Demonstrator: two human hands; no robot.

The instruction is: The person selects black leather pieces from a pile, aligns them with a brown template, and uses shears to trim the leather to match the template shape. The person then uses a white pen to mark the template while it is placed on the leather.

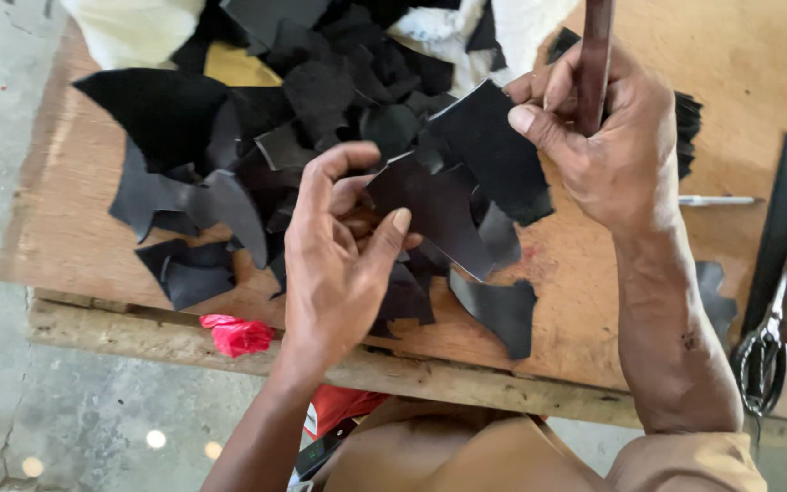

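Left hand (339, 264) fingers are pinching a black leather piece (434, 214); right hand (608, 137) is clamping a dark tool (594, 59), risking a slip onto the left fingers.

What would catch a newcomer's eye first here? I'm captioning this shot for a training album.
The heap of black leather scraps on the wooden table. At centre the left hand holds one black piece, and the right hand grips a dark upright tool above it.

Small leather workshop: rough plywood bench (667, 301) on a bare concrete floor (11, 383), heap of black leather offcuts (321, 100), scissors (762, 360) and a pen (717, 200) at hand.
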